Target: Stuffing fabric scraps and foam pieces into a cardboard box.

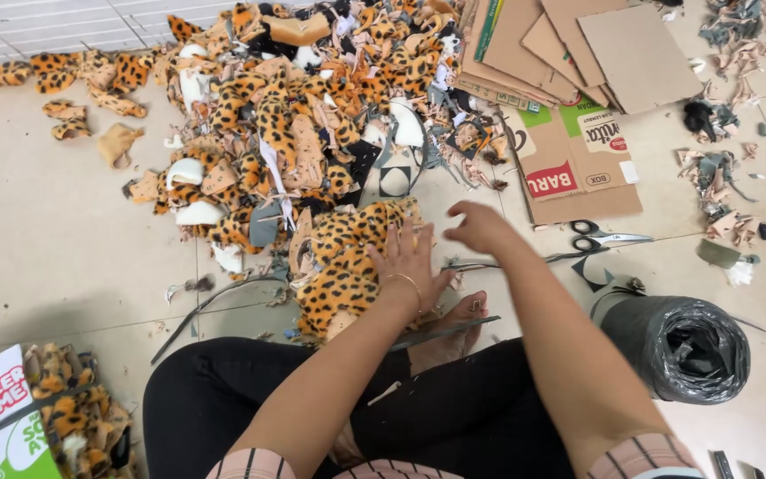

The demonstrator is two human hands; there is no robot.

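I sit on a tiled floor with my legs in black trousers. My left hand (pixel 407 263), with a thin bangle on the wrist, lies flat with fingers spread on a bundle of leopard-print fabric (pixel 340 270) in front of my knees. My right hand (pixel 480 226) hovers just right of it with the fingers loosely curled and nothing in them, above a thin dark strip on the floor. Black-handled scissors (pixel 597 238) lie on the floor to the right of that hand.
A big heap of leopard-print and tan scraps (pixel 294 115) fills the floor ahead. Flattened cardboard boxes (pixel 569 98) lie at the back right. A roll of black plastic (pixel 684 346) sits at my right. A box with more scraps (pixel 37 417) stands at the left.
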